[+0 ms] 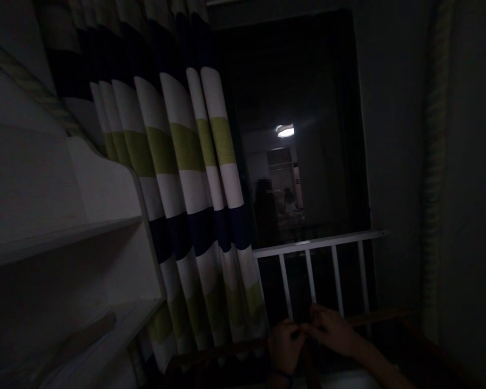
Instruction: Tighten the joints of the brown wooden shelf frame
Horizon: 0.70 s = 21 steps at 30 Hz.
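Observation:
In the dim lower part of the head view, my left hand [284, 347] and my right hand [335, 330] come together at the fingertips. Both have bent fingers closed in a pinch; whatever they hold, if anything, is too dark and small to make out. A dark band circles my left wrist. Just behind the hands stands a white metal railing [322, 243] with upright bars, across the lower part of a dark window [319, 178]. A brownish strip shows below the fingers, its kind unclear.
A striped curtain [190, 146] in white, green and navy hangs left of the window. White shelves [117, 224] stand at the left, with flat items on the lower one. Dark wooden edges run near the hands. The glass reflects a lit ceiling lamp [285, 131] and dim figures.

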{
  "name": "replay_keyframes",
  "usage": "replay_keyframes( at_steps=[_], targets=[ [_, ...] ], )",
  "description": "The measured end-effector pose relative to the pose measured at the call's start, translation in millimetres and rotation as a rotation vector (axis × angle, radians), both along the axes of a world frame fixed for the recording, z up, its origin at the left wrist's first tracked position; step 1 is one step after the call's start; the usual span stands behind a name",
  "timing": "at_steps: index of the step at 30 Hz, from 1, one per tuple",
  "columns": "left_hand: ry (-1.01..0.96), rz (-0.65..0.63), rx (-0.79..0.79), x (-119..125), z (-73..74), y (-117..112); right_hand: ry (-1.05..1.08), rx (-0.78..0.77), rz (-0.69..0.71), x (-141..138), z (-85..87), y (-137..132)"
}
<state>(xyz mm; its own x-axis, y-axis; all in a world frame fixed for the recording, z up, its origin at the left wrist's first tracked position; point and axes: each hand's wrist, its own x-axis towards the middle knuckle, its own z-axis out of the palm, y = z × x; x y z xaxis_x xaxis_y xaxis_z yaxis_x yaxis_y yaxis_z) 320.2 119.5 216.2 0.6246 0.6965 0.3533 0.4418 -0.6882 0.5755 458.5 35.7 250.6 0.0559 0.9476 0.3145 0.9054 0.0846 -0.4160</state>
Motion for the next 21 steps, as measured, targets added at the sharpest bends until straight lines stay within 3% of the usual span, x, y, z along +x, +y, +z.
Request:
replay_keyframes(
  at_steps=[8, 14, 21],
  targets=[
    [-0.001, 0.075, -0.006, 1, -4.4, 2, 0.156, 0.071, 0.139, -10, -4.3, 0],
    [-0.023, -0.020, -0.029, 0, 0.3, 0, 0.140, 0.089, 0.104, -11, -0.1, -1],
    [-0.058, -0.024, -0.058, 0, 6.9, -3, 0.139, 0.057, 0.036, -7, -0.6, 2]
  ],
)
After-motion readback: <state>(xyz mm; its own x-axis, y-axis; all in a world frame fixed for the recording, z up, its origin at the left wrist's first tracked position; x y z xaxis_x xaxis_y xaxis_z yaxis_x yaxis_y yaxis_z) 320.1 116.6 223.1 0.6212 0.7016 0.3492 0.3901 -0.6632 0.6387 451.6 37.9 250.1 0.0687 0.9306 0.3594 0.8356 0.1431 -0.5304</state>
